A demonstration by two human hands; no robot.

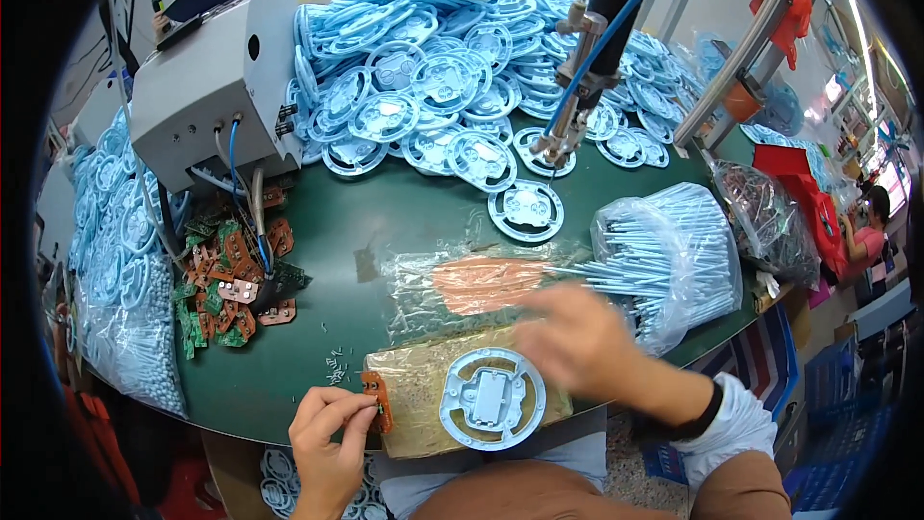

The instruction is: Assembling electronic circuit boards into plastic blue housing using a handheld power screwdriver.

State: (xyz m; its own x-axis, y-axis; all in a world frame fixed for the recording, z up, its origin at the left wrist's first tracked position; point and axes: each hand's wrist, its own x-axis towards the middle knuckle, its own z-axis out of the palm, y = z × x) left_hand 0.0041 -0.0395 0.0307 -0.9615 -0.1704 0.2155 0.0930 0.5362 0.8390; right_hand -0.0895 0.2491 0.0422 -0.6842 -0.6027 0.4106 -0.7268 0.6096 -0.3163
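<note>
My left hand (329, 435) is closed in a pinch at the edge of a small orange circuit board (383, 416), over the left end of a tape-wrapped flat block (409, 380). On the block's right part lies a light-blue plastic wheel-shaped piece (491, 399), with a rectangular housing in its middle. My right hand (576, 339) hangs above and right of this piece, smeared by motion, so its fingers cannot be read. Just beyond it, thin light-blue sticks (640, 260) poke out of a clear plastic bag (717, 274).
Wheel-shaped blue pieces (443, 77) form a tall heap at the back. A grey machine box (217, 87) stands left, above a pile of circuit boards (231, 279). A metal tool head (568, 130) hangs over the table (332, 207). Small screws (336, 364) lie near my left hand.
</note>
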